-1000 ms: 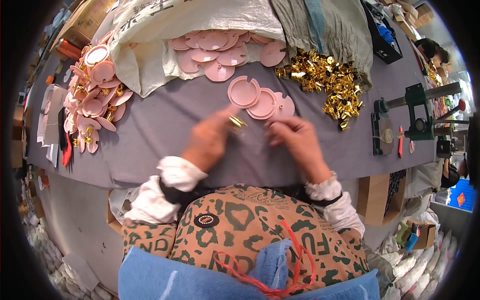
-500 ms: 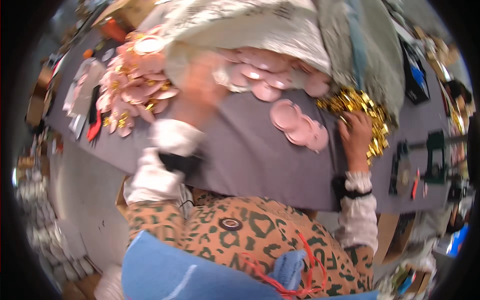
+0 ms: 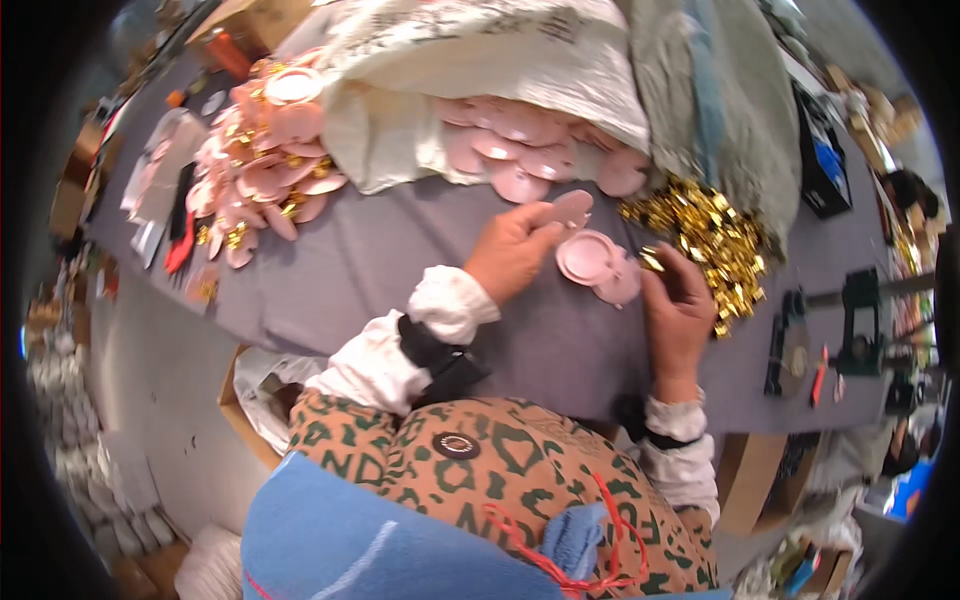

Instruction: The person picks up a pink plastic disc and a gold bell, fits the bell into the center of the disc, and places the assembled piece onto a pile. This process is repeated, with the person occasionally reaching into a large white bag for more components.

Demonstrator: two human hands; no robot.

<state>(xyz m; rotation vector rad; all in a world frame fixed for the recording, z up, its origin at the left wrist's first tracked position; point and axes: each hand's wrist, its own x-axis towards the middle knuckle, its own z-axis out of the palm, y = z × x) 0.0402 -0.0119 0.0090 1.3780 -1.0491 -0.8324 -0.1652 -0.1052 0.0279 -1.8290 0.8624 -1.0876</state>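
Note:
Pinched between thumb and fingers of my left hand (image 3: 515,250) is a thin pink round disc (image 3: 572,208), tilted above the table. My right hand (image 3: 680,305) grips a small shiny gold piece (image 3: 651,259) at its fingertips; its exact kind is too small to tell. Between the hands, a few overlapping pink discs (image 3: 588,258) lie on the cloth. Just beyond my right hand spreads a heap of gold pieces (image 3: 715,235). More pink discs (image 3: 520,150) spill from the mouth of a white woven sack (image 3: 490,55).
At the left lies a large pile of pink discs with gold pieces on them (image 3: 265,165). Beside it is a red-and-black handled tool (image 3: 180,235). A dark green metal device (image 3: 860,310) stands on the right of the grey-covered table (image 3: 400,250). An open cardboard box (image 3: 245,410) sits below the front edge.
My left hand has swung right from beside the left pile and now holds a pink disc. My right hand has drawn back from the gold heap with a gold piece.

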